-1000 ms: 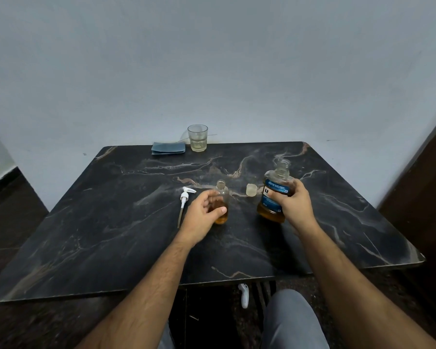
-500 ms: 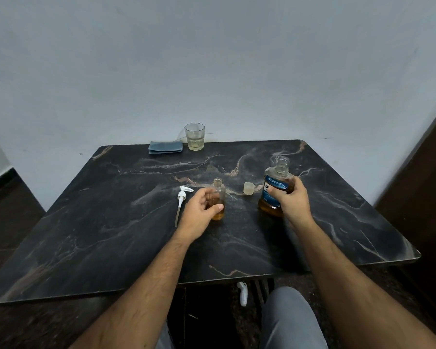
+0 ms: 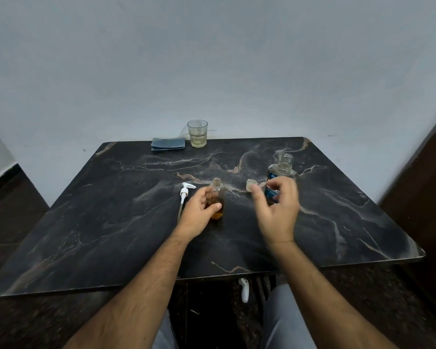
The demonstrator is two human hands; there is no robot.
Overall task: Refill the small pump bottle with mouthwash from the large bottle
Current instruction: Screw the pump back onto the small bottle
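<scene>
Small pump bottle (image 3: 217,202) upright on counter (image 3: 111,222), mouth open, gripped by left hand (image 3: 199,212). Right hand (image 3: 277,210) loose and empty, just in front of large bottle (image 3: 281,172). Cap (image 3: 251,185) between bottles. Pump (image 3: 185,195) lying just left, nearest left hand.

Taking the small pump bottle (image 3: 217,197) on the table (image 3: 98,222) as landmark: pump head (image 3: 185,193) lies just left, cap (image 3: 251,184) right, large bottle (image 3: 281,172) farther right; glass (image 3: 197,133) and folded cloth (image 3: 168,143) stand well behind.
</scene>
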